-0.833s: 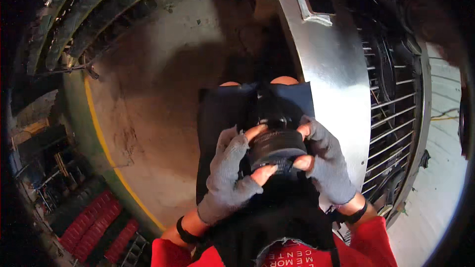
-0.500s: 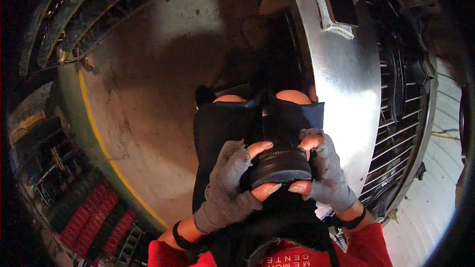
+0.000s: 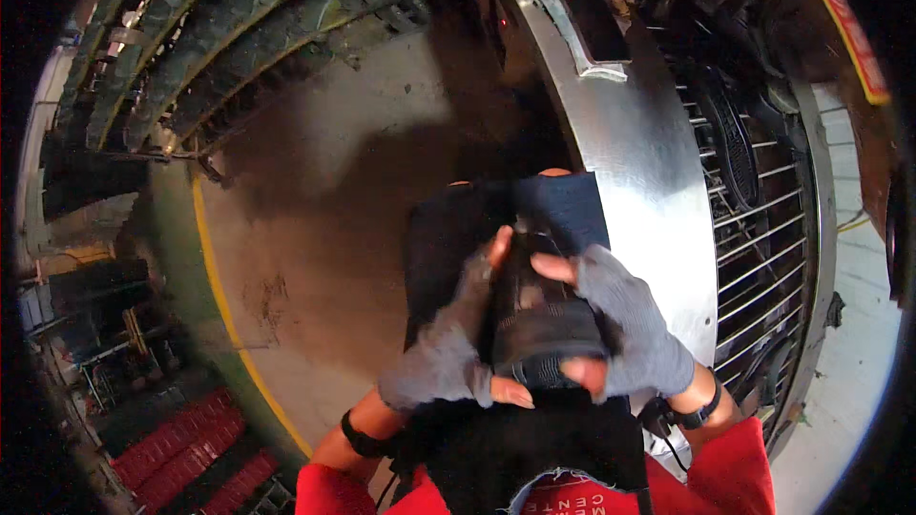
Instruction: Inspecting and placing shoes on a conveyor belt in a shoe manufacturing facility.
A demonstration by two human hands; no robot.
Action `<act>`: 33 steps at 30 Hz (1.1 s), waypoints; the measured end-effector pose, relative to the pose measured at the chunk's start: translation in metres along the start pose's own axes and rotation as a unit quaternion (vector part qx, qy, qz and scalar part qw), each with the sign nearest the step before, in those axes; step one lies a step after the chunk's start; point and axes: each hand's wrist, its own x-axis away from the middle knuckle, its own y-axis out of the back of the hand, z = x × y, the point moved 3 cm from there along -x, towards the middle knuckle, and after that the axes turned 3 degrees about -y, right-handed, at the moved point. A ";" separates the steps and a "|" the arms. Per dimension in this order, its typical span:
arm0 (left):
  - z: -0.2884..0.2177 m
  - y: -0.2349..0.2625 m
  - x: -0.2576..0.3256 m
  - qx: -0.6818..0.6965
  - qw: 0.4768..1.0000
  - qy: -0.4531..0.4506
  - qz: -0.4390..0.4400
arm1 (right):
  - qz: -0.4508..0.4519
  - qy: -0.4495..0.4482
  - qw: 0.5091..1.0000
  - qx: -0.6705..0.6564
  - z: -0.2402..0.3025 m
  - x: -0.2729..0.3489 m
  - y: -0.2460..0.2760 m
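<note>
A black shoe (image 3: 551, 329), its stitched, ridged edge facing up, is held low over my dark apron (image 3: 563, 205). My left hand (image 3: 444, 348), in a grey fingerless glove, grips it along its left side, thumb by the rounded near end. Opposite, my right hand (image 3: 634, 329), in a matching glove, closes on its right side with fingers over the top and thumb on the near end. Motion smears the fingertips and the shoe's far part. The shoe's underside is hidden.
At my right runs a shiny steel bench (image 3: 658, 191), with a dark phone (image 3: 592, 24) lying on white sheets. Beyond it, a black sole (image 3: 733, 148) rests on a wire rack (image 3: 759, 262). Loaded shelves (image 3: 258, 29) stand far left; red pieces (image 3: 181, 448) lie near left.
The shoe has turned and tilted in my hands, showing more of its length. My left fingers have slid farther up its side. The whole view has shifted, too.
</note>
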 end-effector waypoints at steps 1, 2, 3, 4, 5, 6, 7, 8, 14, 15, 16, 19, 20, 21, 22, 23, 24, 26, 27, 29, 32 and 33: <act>-0.010 -0.012 0.012 0.014 1.000 -0.008 -0.019 | 0.010 0.041 0.999 0.025 0.015 0.015 -0.002; -0.017 -0.018 0.010 0.053 0.998 -0.006 -0.020 | -0.016 0.038 0.999 0.000 0.015 0.033 -0.002; -0.027 -0.023 0.005 0.092 0.996 -0.004 -0.018 | -0.033 0.049 0.998 0.011 0.007 0.048 -0.004; -0.038 -0.028 -0.009 0.096 0.995 -0.029 0.006 | -0.086 -0.071 0.983 -0.147 -0.015 0.063 -0.001; -0.056 -0.031 -0.020 -0.013 0.995 -0.097 0.031 | -0.129 -0.177 0.924 -0.314 -0.033 0.077 0.000; -0.077 -0.034 -0.025 -0.117 0.979 -0.158 0.050 | -0.106 -0.121 0.926 -0.341 -0.031 0.089 0.008; -0.105 -0.041 -0.037 -0.152 0.969 -0.168 0.099 | -0.143 -0.182 0.932 -0.279 -0.040 0.112 0.016; -0.128 -0.058 -0.040 -0.282 0.904 -0.287 0.141 | -0.137 -0.220 0.883 -0.391 -0.025 0.125 0.019; -0.121 -0.113 -0.067 -0.373 0.823 -0.367 0.223 | -0.294 -0.198 0.881 -0.313 -0.029 0.200 0.049; -0.103 -0.102 -0.066 -0.334 0.873 -0.313 0.169 | -0.352 -0.212 0.868 -0.277 -0.037 0.217 0.056; -0.086 -0.090 -0.060 -0.297 0.906 -0.284 0.105 | -0.376 -0.223 0.863 -0.254 -0.039 0.240 0.065; -0.028 -0.061 -0.027 -0.221 0.969 -0.080 0.081 | -0.467 -0.360 0.801 -0.102 -0.065 0.325 0.105; -0.007 -0.055 -0.013 -0.235 0.967 -0.070 0.071 | -0.499 -0.399 0.769 -0.020 -0.083 0.353 0.117; 0.020 -0.055 0.001 -0.223 0.971 -0.021 0.079 | -0.525 -0.437 0.728 0.064 -0.096 0.381 0.128; 0.043 -0.054 0.013 -0.213 0.973 0.030 0.084 | -0.529 -0.457 0.690 0.187 -0.109 0.407 0.134; 0.055 -0.059 0.020 -0.251 0.963 0.041 0.094 | -0.523 -0.469 0.643 0.305 -0.118 0.431 0.134; 0.054 -0.070 0.020 -0.345 0.929 -0.004 0.131 | -0.550 -0.460 0.635 0.286 -0.122 0.458 0.136; 0.053 -0.079 0.020 -0.443 0.881 -0.049 0.157 | -0.514 -0.505 0.557 0.413 -0.102 0.441 0.136; 0.055 -0.080 0.019 -0.420 0.891 -0.097 0.143 | -0.514 -0.502 0.559 0.413 -0.094 0.413 0.135; 0.061 -0.076 0.017 -0.402 0.896 -0.147 0.119 | -0.416 -0.249 0.652 0.583 -0.076 0.342 0.133; 0.077 -0.066 0.017 -0.378 0.909 -0.126 0.121 | -0.397 -0.186 0.839 0.322 -0.124 0.255 0.132; 0.086 -0.064 0.022 -0.380 0.906 -0.133 0.133 | -0.375 -0.167 0.873 0.265 -0.132 0.219 0.133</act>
